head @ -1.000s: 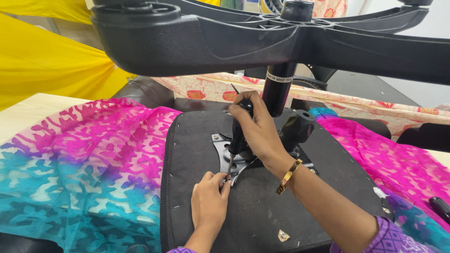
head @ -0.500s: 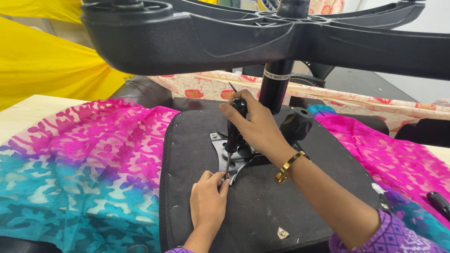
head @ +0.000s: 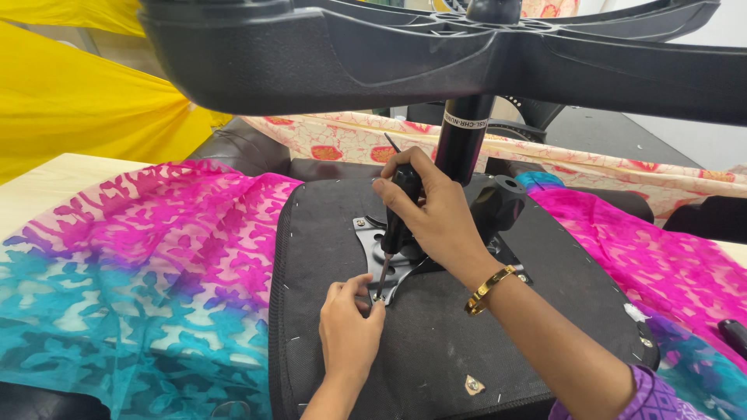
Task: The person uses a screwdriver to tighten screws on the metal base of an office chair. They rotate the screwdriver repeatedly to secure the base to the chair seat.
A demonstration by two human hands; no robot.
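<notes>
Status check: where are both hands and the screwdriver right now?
Right hand gripping screwdriver, tip down at metal bracket. Left hand pinching at the tip. Chair base overhead, nothing blocking.

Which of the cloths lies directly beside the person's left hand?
The pink and teal patterned cloth, spread flat left of the left hand. The yellow cloth and the cream floral cloth lie farther back.

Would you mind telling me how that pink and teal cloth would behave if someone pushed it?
The cloth would probably bunch and slide rather than move as one piece: it lies limp and rippled. It looks thin and light. The seat rests on its edge, so that side would likely stay pinned.
</notes>
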